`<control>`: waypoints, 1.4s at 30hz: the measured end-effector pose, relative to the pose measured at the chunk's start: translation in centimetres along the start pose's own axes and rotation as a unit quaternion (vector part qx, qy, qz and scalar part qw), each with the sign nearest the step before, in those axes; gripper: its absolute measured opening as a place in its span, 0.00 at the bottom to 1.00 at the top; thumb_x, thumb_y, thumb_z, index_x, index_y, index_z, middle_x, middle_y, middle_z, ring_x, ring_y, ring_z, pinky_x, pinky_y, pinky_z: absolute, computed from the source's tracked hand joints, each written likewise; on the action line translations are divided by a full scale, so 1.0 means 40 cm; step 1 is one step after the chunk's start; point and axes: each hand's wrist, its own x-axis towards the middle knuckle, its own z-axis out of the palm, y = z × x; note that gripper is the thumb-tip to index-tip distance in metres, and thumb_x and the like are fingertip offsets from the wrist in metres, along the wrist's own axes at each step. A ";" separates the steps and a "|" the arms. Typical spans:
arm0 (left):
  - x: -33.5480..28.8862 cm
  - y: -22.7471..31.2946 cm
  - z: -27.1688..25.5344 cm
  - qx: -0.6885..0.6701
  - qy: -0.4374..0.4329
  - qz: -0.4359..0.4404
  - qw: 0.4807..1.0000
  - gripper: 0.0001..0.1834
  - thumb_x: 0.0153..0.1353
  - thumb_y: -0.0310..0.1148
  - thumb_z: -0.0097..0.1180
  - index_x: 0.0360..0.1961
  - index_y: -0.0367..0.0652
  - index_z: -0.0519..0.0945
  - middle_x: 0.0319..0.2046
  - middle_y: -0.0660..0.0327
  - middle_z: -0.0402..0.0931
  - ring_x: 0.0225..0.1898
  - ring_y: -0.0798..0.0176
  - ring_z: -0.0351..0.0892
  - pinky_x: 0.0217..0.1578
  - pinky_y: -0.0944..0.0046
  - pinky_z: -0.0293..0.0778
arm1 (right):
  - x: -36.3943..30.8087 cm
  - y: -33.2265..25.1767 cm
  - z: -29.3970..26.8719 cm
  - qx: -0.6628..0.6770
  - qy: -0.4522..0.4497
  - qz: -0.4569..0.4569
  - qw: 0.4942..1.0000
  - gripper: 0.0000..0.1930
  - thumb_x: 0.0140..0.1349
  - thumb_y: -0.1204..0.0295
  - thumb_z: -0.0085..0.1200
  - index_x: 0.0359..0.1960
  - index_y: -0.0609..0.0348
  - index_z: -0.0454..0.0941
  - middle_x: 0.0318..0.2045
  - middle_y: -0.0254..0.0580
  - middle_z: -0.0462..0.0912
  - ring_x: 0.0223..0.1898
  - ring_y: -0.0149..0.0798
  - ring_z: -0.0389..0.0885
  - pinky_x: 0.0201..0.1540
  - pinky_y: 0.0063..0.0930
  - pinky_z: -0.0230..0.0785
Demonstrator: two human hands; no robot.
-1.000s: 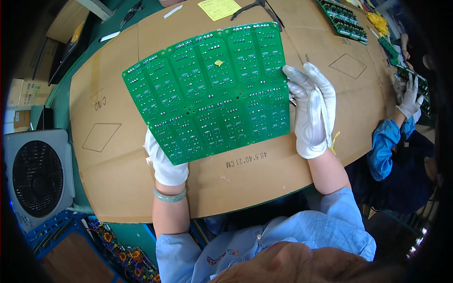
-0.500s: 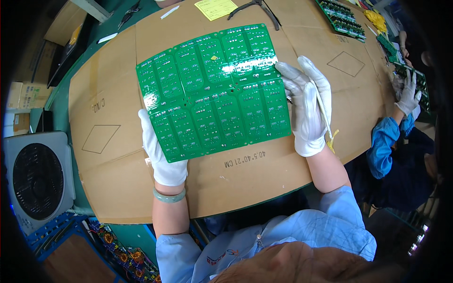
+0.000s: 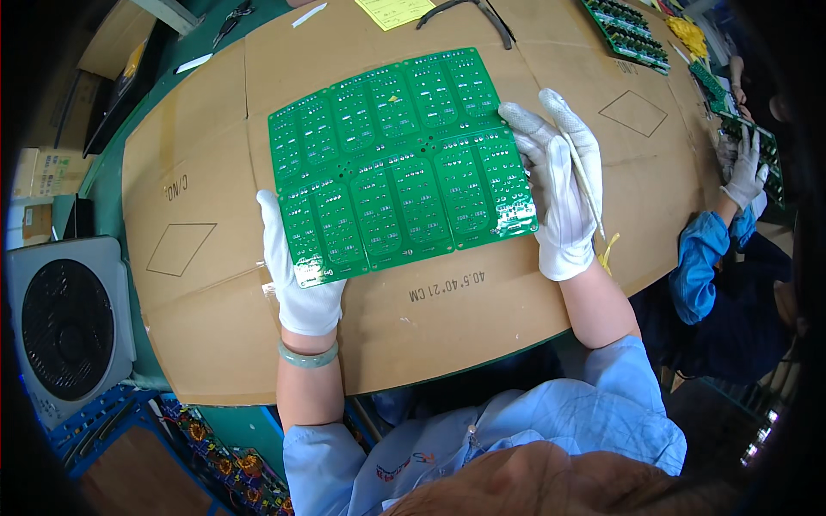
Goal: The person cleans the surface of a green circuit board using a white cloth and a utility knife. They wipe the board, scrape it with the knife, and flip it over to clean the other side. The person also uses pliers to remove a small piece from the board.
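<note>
A green printed circuit board panel [image 3: 409, 193], divided into several matching sections, is raised over the cardboard with its solder-dotted side toward me. My left hand [image 3: 303, 297], in a white glove, grips its left edge; the fingers beneath are hidden. On the opposite edge, my gloved right hand [image 3: 564, 193] has the board between thumb side and fingers. A thin pale stick-like tool [image 3: 588, 191] is also tucked in that hand, its narrow end pointing toward my wrist. A small yellow mark [image 3: 393, 99] shows on the upper part of the board.
Brown cardboard [image 3: 447, 344] covers the table. Dark-handled pliers [image 3: 495, 26] and a yellow paper slip [image 3: 387, 10] lie at the far edge. A populated board [image 3: 626, 36] is far right, near a co-worker's gloved hand [image 3: 745, 172]. A fan [image 3: 69, 318] stands left.
The board has shifted slightly right and its tilt has changed, so the bright reflection moved from its upper right to its lower corners. Both hands still hold it.
</note>
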 end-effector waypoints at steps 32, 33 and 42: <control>0.036 -0.004 -0.057 -0.080 0.063 -0.129 0.986 0.28 0.76 0.47 0.27 0.61 0.35 0.68 0.53 0.53 0.76 0.50 0.61 0.79 0.49 0.62 0.80 | 0.048 0.039 -0.032 -0.078 -0.145 0.186 0.969 0.39 0.73 0.43 0.24 0.50 0.72 0.75 0.31 0.45 0.82 0.18 0.27 0.67 0.24 0.23 0.69; 0.034 -0.003 -0.056 -0.083 0.062 -0.123 0.987 0.28 0.76 0.47 0.27 0.61 0.35 0.68 0.53 0.52 0.76 0.51 0.61 0.79 0.49 0.61 0.80 | 0.047 0.043 -0.042 -0.075 -0.149 0.192 0.967 0.39 0.73 0.43 0.23 0.50 0.72 0.76 0.33 0.46 0.82 0.19 0.27 0.68 0.24 0.23 0.69; 0.039 0.009 -0.042 -0.093 0.075 -0.132 0.984 0.27 0.76 0.46 0.30 0.62 0.35 0.67 0.54 0.52 0.75 0.52 0.59 0.79 0.51 0.60 0.79 | 0.032 0.022 -0.028 -0.065 -0.105 0.259 0.958 0.13 0.67 0.66 0.53 0.39 0.67 0.79 0.29 0.44 0.83 0.24 0.24 0.76 0.23 0.15 0.70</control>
